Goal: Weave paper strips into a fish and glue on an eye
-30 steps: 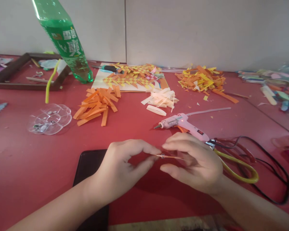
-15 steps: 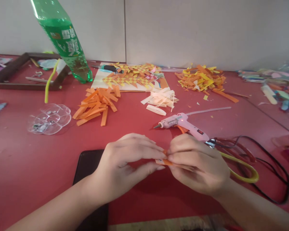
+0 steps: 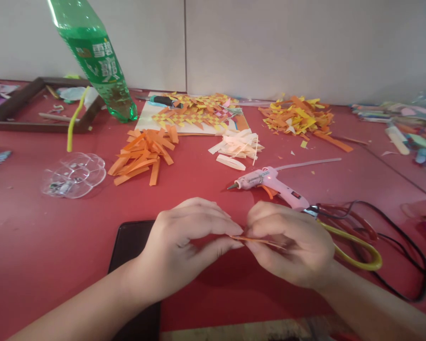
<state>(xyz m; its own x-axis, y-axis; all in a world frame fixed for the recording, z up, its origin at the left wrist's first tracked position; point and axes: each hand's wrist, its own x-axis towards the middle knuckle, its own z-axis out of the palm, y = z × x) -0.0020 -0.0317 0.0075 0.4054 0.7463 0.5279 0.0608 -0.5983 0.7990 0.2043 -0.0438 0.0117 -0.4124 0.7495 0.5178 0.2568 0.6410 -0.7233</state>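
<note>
Between my two hands is an orange paper strip [image 3: 261,241], seen nearly edge-on. My left hand [image 3: 188,241] pinches its left end between thumb and fingertips. My right hand [image 3: 291,241] grips it with curled fingers, which partly hide it. Just beyond my right hand lies a pink hot glue gun [image 3: 268,182], its nozzle toward the left and a clear glue stick out of its back. Farther off are a heap of orange paper strips [image 3: 145,154] and a smaller heap of pale peach strips [image 3: 239,144].
Green soda bottle [image 3: 102,66], dark wooden frame [image 3: 35,127] and clear flower-shaped dish [image 3: 74,175] stand at left. A black phone-like slab [image 3: 131,246] lies under my left forearm. Yellow-handled scissors [image 3: 362,253] and a black cable [image 3: 417,255] lie right. Orange-yellow scraps [image 3: 298,116] sit behind.
The orange strip has tipped from showing some of its face to nearly edge-on. My right fingers have shifted slightly along it; my left hand is almost still.
</note>
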